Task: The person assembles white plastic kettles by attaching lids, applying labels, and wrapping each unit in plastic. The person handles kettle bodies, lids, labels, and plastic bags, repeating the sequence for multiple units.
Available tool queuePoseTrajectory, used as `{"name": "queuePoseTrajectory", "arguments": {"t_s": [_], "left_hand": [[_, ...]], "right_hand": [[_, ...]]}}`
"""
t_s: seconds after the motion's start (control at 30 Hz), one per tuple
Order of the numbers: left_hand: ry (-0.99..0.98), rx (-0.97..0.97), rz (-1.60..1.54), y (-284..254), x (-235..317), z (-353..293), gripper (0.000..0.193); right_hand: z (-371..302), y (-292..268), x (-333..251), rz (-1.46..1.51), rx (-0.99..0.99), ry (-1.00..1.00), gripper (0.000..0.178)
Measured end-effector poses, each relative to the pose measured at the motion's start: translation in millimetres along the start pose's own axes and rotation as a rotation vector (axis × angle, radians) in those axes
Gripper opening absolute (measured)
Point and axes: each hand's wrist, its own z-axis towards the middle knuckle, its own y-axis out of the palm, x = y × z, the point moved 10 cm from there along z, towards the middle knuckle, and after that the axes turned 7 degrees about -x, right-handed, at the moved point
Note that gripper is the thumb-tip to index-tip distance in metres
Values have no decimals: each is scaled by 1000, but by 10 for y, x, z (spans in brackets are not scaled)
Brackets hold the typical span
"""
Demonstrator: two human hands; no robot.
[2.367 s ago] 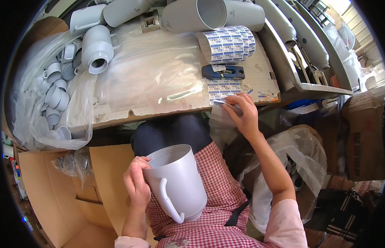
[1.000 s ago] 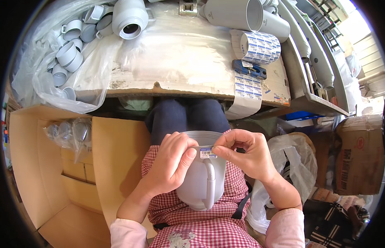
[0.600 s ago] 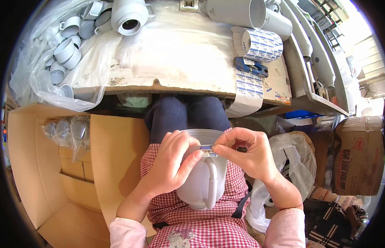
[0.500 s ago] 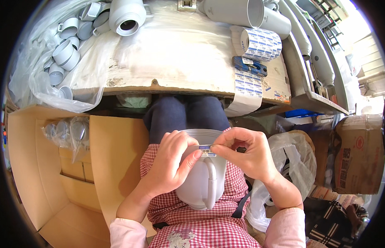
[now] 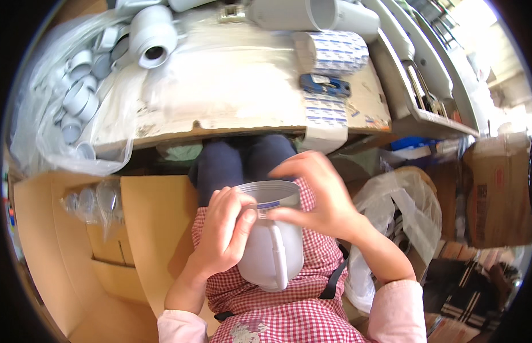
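A grey plastic jug body [image 5: 255, 257] with a threaded rim and a side handle rests on my lap, its mouth tilted away from me. My left hand [image 5: 220, 228] grips the jug's rim, with the thumb on the outside wall. Just below the rim, above the handle, lies a small blue-and-white label sticker [image 5: 268, 207] against the wall. My right hand [image 5: 329, 200] is spread at the jug's right side, somewhat blurred. Its thumb reaches to the sticker's right end, while the fingers are raised apart from it; whether the thumb touches is unclear.
On the worktable [image 5: 220, 97] are a label roll [image 5: 337, 52], a blue label tool [image 5: 325, 85] and a grey flask body [image 5: 152, 40]. Plastic-bagged grey cups [image 5: 80, 100] sit at the left. An open carton [image 5: 154, 217] stands left of my lap, a plastic bag [image 5: 363, 251] right.
My right hand has opened from a pinch at the sticker, its fingers lifting away. The sticker now lies along the wall. My left hand still holds the rim; the whole view has shifted slightly.
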Motion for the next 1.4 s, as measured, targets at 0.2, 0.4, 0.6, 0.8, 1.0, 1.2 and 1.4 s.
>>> {"name": "queuePoseTrajectory", "arguments": {"t_s": [0.2,0.4,0.6,0.8,1.0,1.2,1.4], "left_hand": [[524,246,122,-206,892,-213,65],[846,439,280,-431,1529,-366,44],[126,186,223,-228,1082,127,41],[15,105,82,-49,800,305,33],[-51,-38,52,-91,566,299,34],[-32,-106,54,14,651,382,47],[-63,0,133,-101,716,267,57]], "right_hand": [[-511,328,807,1073,82,397,33],[-1421,598,671,1395,219,762,52],[-4799,-1148,1978,220,1168,880,34],[-7041,525,2859,-247,-538,1564,37],[-7223,929,3150,-464,-544,1542,36],[-5644,-948,2074,-570,-114,1381,30],[-2693,-1478,764,342,145,708,46]]}}
